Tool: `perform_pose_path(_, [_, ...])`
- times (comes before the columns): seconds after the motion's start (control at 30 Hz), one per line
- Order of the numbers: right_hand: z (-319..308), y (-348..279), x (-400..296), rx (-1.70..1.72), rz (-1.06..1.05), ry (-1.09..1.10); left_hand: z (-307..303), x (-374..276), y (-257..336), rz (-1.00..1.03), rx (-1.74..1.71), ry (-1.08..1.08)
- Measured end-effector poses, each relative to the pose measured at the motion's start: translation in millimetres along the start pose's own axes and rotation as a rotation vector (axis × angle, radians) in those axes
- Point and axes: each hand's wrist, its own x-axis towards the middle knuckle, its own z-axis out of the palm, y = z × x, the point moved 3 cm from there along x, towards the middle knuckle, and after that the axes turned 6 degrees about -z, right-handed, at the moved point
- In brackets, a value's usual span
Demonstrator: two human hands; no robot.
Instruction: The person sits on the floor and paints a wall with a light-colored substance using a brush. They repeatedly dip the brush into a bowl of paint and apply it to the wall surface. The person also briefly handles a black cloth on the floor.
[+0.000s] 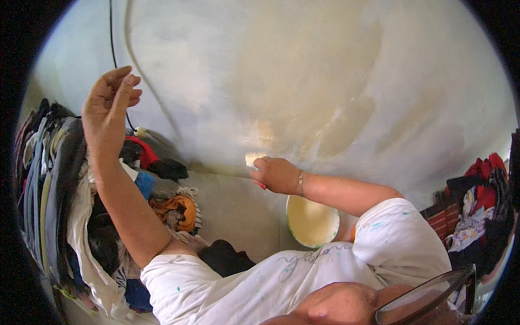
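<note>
My right hand (278,175) grips a paintbrush (255,158). Its pale bristles meet the lower part of the wall, and a bit of red handle shows below my fingers. The painted wall (284,81) has uneven cream and whitish patches, some looking wet. Below my right forearm is a white bucket (288,216) of cream paint, its rim spotted with green. My left hand (113,95) is raised at the left, fingers loosely curled and apart, with nothing visible in it. A black cable (111,32) passes behind that hand.
Garments hang in a dense row (53,183) at the far left. Heaped clothes (174,211) lie beside my left arm, close to the wall. The cable ends in a pale fitting (140,132) above them. More clothes (479,211) are piled at the right. Tiled floor (235,203) shows between.
</note>
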Motion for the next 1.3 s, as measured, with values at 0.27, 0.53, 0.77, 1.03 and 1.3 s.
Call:
perform_pose_path(0.27, [83.6, 27.9, -55.1, 0.165, 0.209, -0.181, 9.5, 0.5, 6.2, 0.009, 0.102, 0.001])
perform_pose_path(0.53, [-132.9, 54.9, -100.9, -0.099, 0.285, 0.505, 16.7, 2.0, -2.8, -0.004, 0.15, -0.041])
perform_pose_path(0.77, [-38.0, 17.3, -125.0, 0.112, 0.25, 0.157, 37.6, 2.1, -2.1, -0.008, 0.075, -0.114])
perform_pose_path(1.03, [-74.1, 83.1, -151.7, 0.077, 0.44, 0.037, 45.4, -7.0, 13.0, -0.019, 0.065, -0.116])
perform_pose_path(1.3, [-254.2, 69.0, -180.9, -0.735, 0.164, 0.74, 63.7, -1.2, 37.7, 0.037, 0.045, -0.156])
